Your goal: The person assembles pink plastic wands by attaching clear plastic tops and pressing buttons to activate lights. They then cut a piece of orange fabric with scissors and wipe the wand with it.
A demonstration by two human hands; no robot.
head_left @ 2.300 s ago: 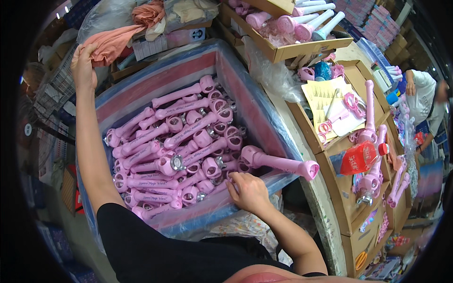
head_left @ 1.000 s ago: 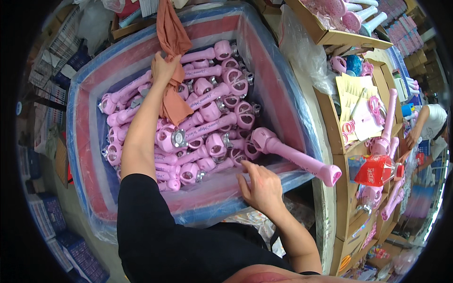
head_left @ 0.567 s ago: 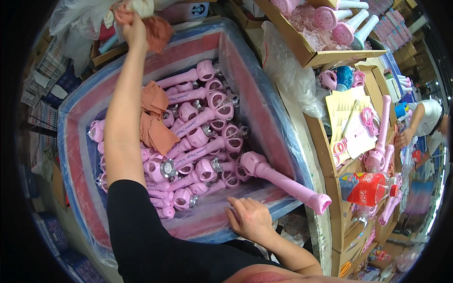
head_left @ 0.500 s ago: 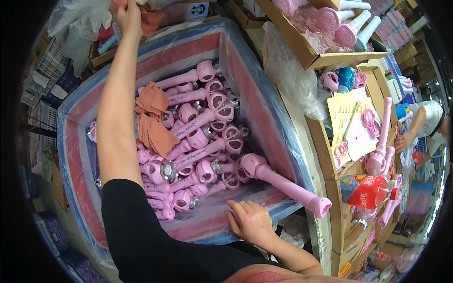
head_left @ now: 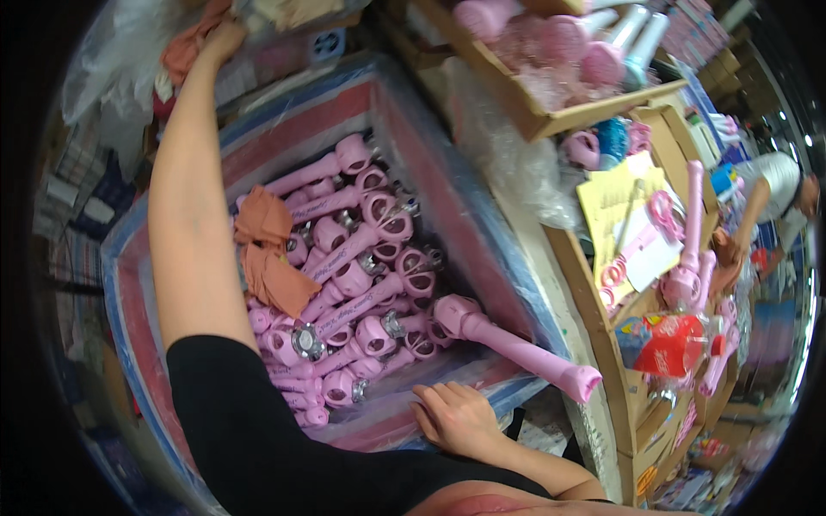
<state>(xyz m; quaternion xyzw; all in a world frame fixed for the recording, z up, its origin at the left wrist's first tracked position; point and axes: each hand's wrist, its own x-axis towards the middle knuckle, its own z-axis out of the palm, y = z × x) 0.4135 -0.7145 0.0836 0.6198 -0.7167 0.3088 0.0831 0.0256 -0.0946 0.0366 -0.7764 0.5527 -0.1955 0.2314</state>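
Left grip (head_left: 225, 39) on crumpled cloth (head_left: 184, 53)

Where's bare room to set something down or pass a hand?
A hand might pass over bare lining between the wands and the right hand. A narrow ledge between the striped bag and cardboard trays shows bare patches. The trays and wands are crowded.

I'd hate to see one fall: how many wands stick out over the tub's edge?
1: a pink wand, poking over the right rim of the tub near the right hand. The left arm covers part of the tub, so another could be hidden.
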